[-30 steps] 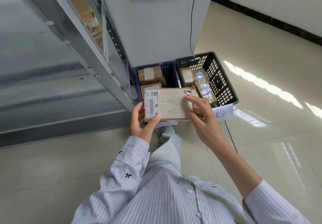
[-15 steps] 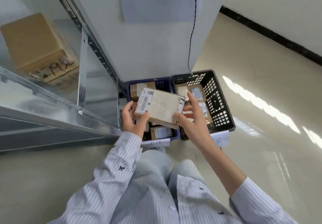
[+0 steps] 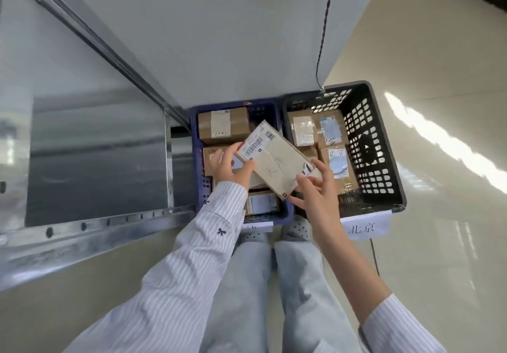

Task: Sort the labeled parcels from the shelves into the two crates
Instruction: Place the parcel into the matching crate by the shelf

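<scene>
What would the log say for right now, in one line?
parcel: over blue crate | left hand: grips barcode end | right hand: pinches other end | released: no

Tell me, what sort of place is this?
Likely a small parcel-sorting or stockroom area: metal shelving on the left, a blue crate and a black crate holding labeled parcels, and a paper destination tag on the black crate.

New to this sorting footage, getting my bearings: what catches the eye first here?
A pale barcoded parcel, held tilted at centre between the left hand and right hand. Beneath it stand a blue crate, left, and a black crate, right, both holding brown boxes. A shiny metal shelf fills the left side.
</scene>
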The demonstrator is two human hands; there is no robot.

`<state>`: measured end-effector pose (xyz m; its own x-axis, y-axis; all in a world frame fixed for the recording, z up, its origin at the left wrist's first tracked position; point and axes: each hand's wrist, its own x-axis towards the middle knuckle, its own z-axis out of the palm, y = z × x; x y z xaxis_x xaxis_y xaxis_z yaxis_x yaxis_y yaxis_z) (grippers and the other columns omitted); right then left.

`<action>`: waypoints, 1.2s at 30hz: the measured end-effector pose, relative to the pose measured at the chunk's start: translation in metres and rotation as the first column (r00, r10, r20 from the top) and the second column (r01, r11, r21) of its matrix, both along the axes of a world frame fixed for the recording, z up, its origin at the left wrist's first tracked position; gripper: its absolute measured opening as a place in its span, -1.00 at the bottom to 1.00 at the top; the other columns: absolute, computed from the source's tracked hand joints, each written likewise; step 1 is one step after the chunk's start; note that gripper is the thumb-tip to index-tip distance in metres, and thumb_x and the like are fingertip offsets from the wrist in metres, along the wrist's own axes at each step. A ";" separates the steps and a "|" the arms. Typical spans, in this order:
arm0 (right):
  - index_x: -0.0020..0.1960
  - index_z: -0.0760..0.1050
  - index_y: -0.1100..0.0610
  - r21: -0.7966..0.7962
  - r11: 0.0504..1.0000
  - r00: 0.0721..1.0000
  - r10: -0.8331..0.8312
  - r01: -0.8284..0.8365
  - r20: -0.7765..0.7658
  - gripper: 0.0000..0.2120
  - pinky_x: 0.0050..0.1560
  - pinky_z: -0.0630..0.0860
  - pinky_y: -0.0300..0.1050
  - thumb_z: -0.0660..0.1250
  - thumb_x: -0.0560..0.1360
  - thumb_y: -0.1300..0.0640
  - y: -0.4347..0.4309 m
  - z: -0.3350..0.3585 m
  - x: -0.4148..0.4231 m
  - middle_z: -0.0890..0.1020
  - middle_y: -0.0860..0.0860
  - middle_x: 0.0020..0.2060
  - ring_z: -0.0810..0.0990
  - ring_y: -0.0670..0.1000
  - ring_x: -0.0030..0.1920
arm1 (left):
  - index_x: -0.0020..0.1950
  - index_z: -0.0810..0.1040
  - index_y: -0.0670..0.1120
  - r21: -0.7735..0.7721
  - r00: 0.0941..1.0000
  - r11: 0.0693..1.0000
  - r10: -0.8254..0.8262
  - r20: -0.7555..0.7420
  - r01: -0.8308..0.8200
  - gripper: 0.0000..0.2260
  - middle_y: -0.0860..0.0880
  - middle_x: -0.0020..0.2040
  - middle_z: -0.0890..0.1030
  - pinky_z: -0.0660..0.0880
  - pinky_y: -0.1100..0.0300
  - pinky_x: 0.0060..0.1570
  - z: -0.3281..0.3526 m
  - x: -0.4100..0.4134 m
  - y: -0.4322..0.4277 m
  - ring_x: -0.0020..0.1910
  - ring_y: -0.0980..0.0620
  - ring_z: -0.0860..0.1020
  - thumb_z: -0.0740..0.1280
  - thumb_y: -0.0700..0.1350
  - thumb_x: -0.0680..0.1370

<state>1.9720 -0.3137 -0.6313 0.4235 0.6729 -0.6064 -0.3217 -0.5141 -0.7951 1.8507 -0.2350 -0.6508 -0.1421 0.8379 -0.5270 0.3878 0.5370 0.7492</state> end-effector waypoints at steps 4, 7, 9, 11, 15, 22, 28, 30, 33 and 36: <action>0.35 0.27 0.00 -0.081 0.997 0.997 -0.008 0.001 -0.077 -0.62 -0.08 0.60 -0.14 0.23 0.57 0.22 0.009 -0.051 0.010 0.54 0.02 -0.01 0.59 -0.01 0.01 | 0.35 0.41 0.02 -0.076 0.999 0.997 0.030 0.038 -0.027 -0.58 -0.04 0.32 0.33 0.50 0.24 0.02 -0.050 0.015 0.016 0.03 0.10 0.43 0.27 -0.29 0.53; 0.30 0.27 -0.02 -0.119 0.993 0.990 -0.004 -0.014 -0.143 -0.65 -0.03 0.60 -0.10 0.23 0.57 0.23 0.017 -0.084 0.016 0.53 -0.02 -0.01 0.58 -0.01 0.05 | 0.32 0.41 0.01 -0.068 0.994 0.997 0.051 0.096 -0.045 -0.60 -0.07 0.29 0.38 0.52 0.34 -0.20 -0.082 0.023 0.025 -0.01 0.12 0.47 0.23 -0.32 0.53; 0.28 0.26 -0.04 -0.148 0.989 0.981 0.001 -0.030 -0.195 -0.66 0.02 0.59 -0.07 0.22 0.57 0.23 0.024 -0.106 0.018 0.53 -0.04 -0.01 0.58 0.01 0.09 | 0.29 0.40 -0.03 -0.045 0.996 0.998 0.040 0.080 -0.036 -0.63 -0.09 0.27 0.40 0.46 0.45 -0.36 -0.103 0.028 0.034 -0.02 0.13 0.47 0.22 -0.33 0.53; 0.32 0.25 -0.02 -0.169 0.983 0.973 0.032 -0.072 -0.227 -0.63 0.08 0.57 -0.06 0.21 0.58 0.23 0.032 -0.125 0.021 0.53 -0.05 -0.01 0.57 0.02 0.13 | 0.27 0.40 -0.06 -0.036 0.997 0.998 0.046 0.054 -0.044 -0.65 -0.09 0.24 0.42 0.43 0.47 -0.39 -0.123 0.032 0.041 0.00 0.10 0.48 0.21 -0.34 0.52; 0.44 0.20 0.04 -0.203 0.972 0.961 0.065 -0.123 -0.270 -0.54 0.12 0.55 -0.04 0.20 0.58 0.24 0.053 -0.156 0.027 0.51 -0.06 -0.04 0.55 0.00 0.09 | 0.20 0.39 0.01 -0.012 0.999 1.000 0.007 0.045 -0.007 -0.68 -0.08 0.24 0.42 0.47 0.38 -0.30 -0.155 0.038 0.058 0.06 0.07 0.49 0.21 -0.32 0.52; 0.44 0.20 0.06 -0.171 0.968 0.939 0.118 -0.181 -0.323 -0.56 0.14 0.52 -0.08 0.18 0.59 0.23 0.094 -0.208 0.037 0.55 -0.06 -0.04 0.55 0.03 0.12 | 0.27 0.40 -0.02 0.046 0.994 0.993 -0.111 -0.019 0.112 -0.65 -0.08 0.25 0.43 0.47 0.35 -0.25 -0.208 0.043 0.105 0.14 0.02 0.49 0.23 -0.30 0.53; 0.49 0.17 0.09 -0.178 0.953 0.929 0.178 -0.245 -0.324 -0.50 0.24 0.49 0.01 0.20 0.59 0.19 0.126 -0.264 0.032 0.56 0.07 0.19 0.57 0.05 0.18 | 0.27 0.41 0.04 0.065 0.986 0.985 -0.154 -0.070 0.158 -0.69 -0.05 0.24 0.44 0.58 0.18 -0.14 -0.251 0.039 0.149 0.13 0.00 0.52 0.15 -0.26 0.60; 0.49 0.15 0.08 -0.164 0.952 0.929 0.200 -0.259 -0.312 -0.50 0.26 0.48 0.04 0.19 0.59 0.18 0.136 -0.281 0.032 0.54 0.06 0.20 0.56 0.05 0.19 | 0.28 0.41 0.03 0.038 0.991 0.992 -0.120 -0.059 0.122 -0.70 -0.04 0.21 0.49 0.53 0.25 -0.20 -0.266 0.041 0.162 0.08 0.03 0.52 0.12 -0.24 0.62; 0.50 0.11 0.08 -0.135 0.953 0.931 0.225 -0.273 -0.288 -0.49 0.30 0.45 0.06 0.18 0.60 0.20 0.151 -0.303 0.031 0.50 0.01 0.14 0.50 0.05 0.24 | 0.32 0.39 0.00 0.008 0.992 0.993 -0.119 -0.049 0.120 -0.70 0.01 0.13 0.53 0.48 0.30 -0.25 -0.288 0.044 0.180 -0.01 0.09 0.51 0.11 -0.23 0.63; 0.52 0.06 0.06 -0.131 0.946 0.927 0.253 -0.297 -0.277 -0.46 0.34 0.40 0.05 0.18 0.60 0.20 0.160 -0.325 0.030 0.45 0.01 0.21 0.43 0.04 0.31 | 0.35 0.37 0.03 -0.031 0.989 0.990 -0.142 -0.048 0.140 -0.68 -0.03 0.11 0.56 0.56 0.16 -0.16 -0.308 0.048 0.192 -0.07 0.08 0.55 0.12 -0.21 0.62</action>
